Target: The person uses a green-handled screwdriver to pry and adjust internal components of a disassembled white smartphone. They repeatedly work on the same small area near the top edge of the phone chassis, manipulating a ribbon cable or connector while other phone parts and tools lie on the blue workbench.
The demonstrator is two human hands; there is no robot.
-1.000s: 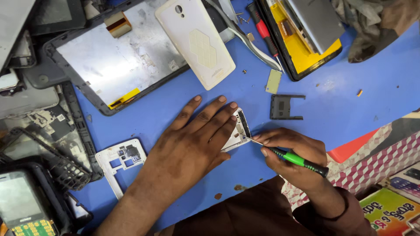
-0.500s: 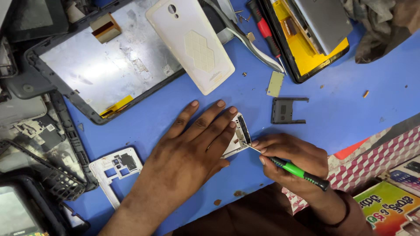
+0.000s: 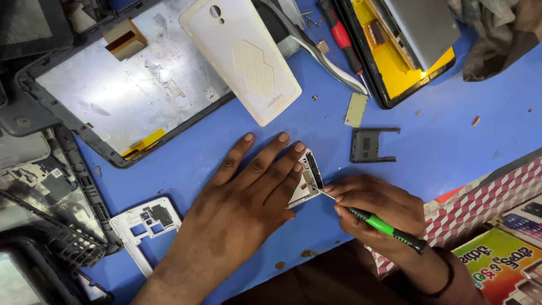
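Fingers of the left hand [image 3: 248, 192] lie flat and spread, pressing a white phone frame [image 3: 306, 179] onto the blue tabletop [image 3: 451, 141]. At its 3 o'clock, the right hand [image 3: 375, 206] closes its grip around a green-handled screwdriver [image 3: 384, 226], tip touching the frame's edge. A grey tray piece [image 3: 370, 146] lies at the frame's 2 o'clock.

open blue mat [image 3: 451, 147] rt of dark bracket [image 3: 370, 145]; white back cover [image 3: 241, 56] & tablet shell [image 3: 113, 96] block top-left.

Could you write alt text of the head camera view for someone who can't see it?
A left hand presses a white phone flat on a blue table while the right hand works a green screwdriver into it. Loose phone parts lie around.
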